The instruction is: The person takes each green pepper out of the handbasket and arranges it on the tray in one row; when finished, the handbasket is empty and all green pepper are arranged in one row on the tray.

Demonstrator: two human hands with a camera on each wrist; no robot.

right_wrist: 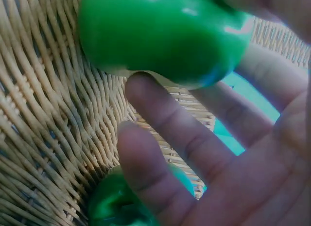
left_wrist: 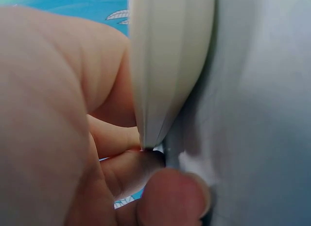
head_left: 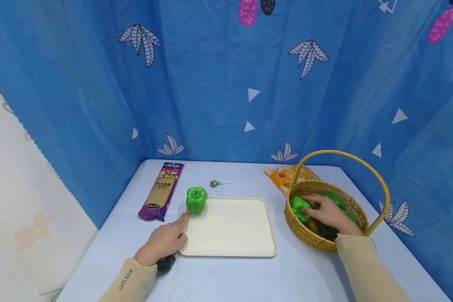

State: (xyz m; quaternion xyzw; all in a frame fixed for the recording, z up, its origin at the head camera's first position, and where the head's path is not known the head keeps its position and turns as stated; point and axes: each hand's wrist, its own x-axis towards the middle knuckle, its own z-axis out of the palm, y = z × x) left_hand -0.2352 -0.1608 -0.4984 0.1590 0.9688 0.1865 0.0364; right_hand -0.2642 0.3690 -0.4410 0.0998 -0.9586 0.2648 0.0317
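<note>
At the left edge of the cream tray, my left hand holds the rim, its index finger stretched along the edge. The left wrist view shows the tray's side close up, with fingers on both sides of it. A green bell pepper sits on the tray's far left corner, just beyond the fingertip. Inside the wicker basket, my right hand grips another green bell pepper between thumb and fingers. A further green pepper lies lower in the basket.
A purple pasta pack lies at the left, and a lollipop behind the tray. An orange snack bag is behind the basket, whose tall handle arches above the right forearm. A dark object sits under the left wrist.
</note>
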